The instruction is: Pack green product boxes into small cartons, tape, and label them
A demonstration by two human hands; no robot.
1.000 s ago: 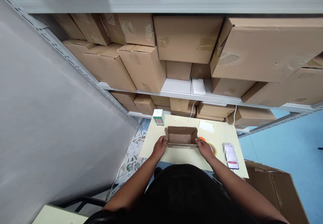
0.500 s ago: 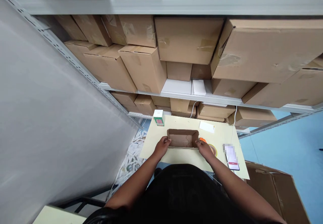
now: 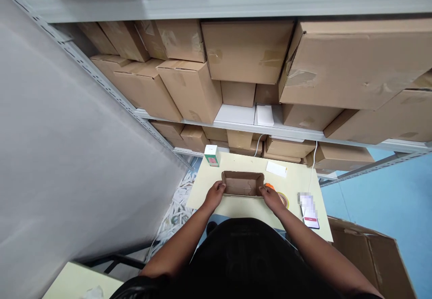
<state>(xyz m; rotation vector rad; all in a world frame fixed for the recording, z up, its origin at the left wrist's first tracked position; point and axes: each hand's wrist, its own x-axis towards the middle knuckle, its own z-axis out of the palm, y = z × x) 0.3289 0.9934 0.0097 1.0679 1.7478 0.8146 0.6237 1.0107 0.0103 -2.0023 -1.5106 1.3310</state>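
An open cardboard box (image 3: 242, 185) is on the near middle of a pale yellow table (image 3: 226, 207), its inside facing up and showing nothing in it. My left hand (image 3: 215, 194) pinches the box's left end between thumb and fingers. At the opposite end my right hand (image 3: 270, 196) grips the right wall in the same way. Just beside the right hand lie a roll of tape (image 3: 284, 199) and an orange object (image 3: 269, 185), partly hidden by the hand. A small white and green box (image 3: 212, 155) stands at the table's back left corner.
A white card (image 3: 276, 169) and a phone (image 3: 309, 213) lie on the table's right side. Behind rises a shelf rack (image 3: 236, 126) packed with cardboard boxes. A large open carton (image 3: 367, 254) stands at the lower right. White scraps (image 3: 173, 209) fill the floor at left.
The view has shifted slightly. Both hands still hold the cardboard box at its two ends, in nearly the same place on the table.
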